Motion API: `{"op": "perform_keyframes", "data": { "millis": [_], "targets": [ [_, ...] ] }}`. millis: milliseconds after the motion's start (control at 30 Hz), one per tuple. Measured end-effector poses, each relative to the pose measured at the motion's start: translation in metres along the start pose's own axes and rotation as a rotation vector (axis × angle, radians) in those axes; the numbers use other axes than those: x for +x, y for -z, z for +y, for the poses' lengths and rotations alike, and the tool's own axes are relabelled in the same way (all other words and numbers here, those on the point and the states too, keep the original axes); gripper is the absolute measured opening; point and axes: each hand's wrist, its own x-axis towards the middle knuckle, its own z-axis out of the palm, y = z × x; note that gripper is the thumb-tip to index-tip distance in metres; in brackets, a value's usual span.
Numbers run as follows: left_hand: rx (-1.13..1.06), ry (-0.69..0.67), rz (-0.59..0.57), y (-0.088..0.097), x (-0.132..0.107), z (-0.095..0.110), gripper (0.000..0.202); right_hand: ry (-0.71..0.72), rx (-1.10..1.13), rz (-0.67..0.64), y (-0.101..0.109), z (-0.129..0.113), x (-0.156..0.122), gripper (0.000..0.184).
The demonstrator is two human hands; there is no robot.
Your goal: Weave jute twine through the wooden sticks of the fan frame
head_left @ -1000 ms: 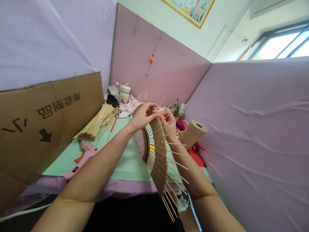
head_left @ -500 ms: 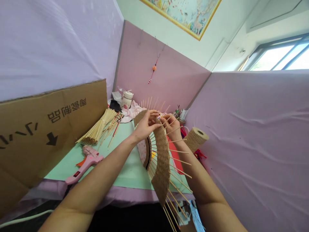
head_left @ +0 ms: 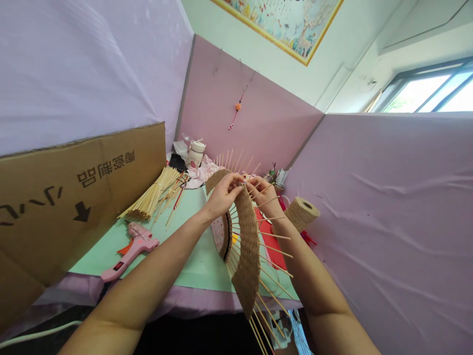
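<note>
1. Lilac cloth partitions close in a green-topped table [head_left: 185, 264]; a framed picture [head_left: 288, 24] above is cut off by the top edge, and a window shows only in part at the far right.
2. Both hands meet at the top of a woven wheel [head_left: 248, 246], which stands on edge near the table's front edge; its band of jute weave runs around thin wooden spokes that stick out past it.
3. Left hand [head_left: 221, 197] is pinched narrow on the wheel's upper rim; right hand [head_left: 265, 198] is pinched too, fingertips among the spokes just beside the left's; whether a loose strand lies between the fingers is too small to tell.
4. Wheel's lowest spokes run below the table's front edge; its hub is mostly hidden behind the band.
5. Twine spool [head_left: 302, 213] lies near the right forearm; a pink glue gun [head_left: 131, 249] and a stick bundle [head_left: 151, 195] lie well to the left, before a leaning cardboard sheet [head_left: 74, 197] cut off at the left edge.
6. Clutter in the far corner is hard to make out, save a white jar [head_left: 195, 152].
</note>
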Motion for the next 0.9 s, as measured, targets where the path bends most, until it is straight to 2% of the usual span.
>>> {"op": "perform_keyframes", "data": {
  "millis": [200, 367, 500, 633, 733, 900],
  "targets": [
    [0.01, -0.044, -0.024, 0.001, 0.0, -0.002, 0.021, 0.018, -0.1, 0.01, 0.003, 0.001, 0.004, 0.031],
    [0.051, -0.081, -0.021, 0.001, -0.002, -0.003, 0.02, 0.297, -0.575, 0.119, 0.014, 0.001, 0.014, 0.02],
    [0.139, -0.097, -0.003, 0.001, -0.004, -0.002, 0.018, 0.514, -0.809, 0.064, 0.023, -0.007, 0.024, 0.021],
    [0.193, -0.108, -0.013, 0.002, -0.005, -0.001, 0.016, 0.656, -0.981, 0.001, 0.034, -0.024, 0.033, 0.023],
    [0.196, -0.107, -0.015, 0.003, -0.005, -0.002, 0.018, 0.731, -1.034, 0.009, 0.044, -0.04, 0.038, 0.024],
    [0.183, -0.125, -0.027, 0.001, -0.004, -0.002, 0.018, 0.789, -0.977, 0.031, 0.049, -0.06, 0.052, 0.022]
  ]
}}
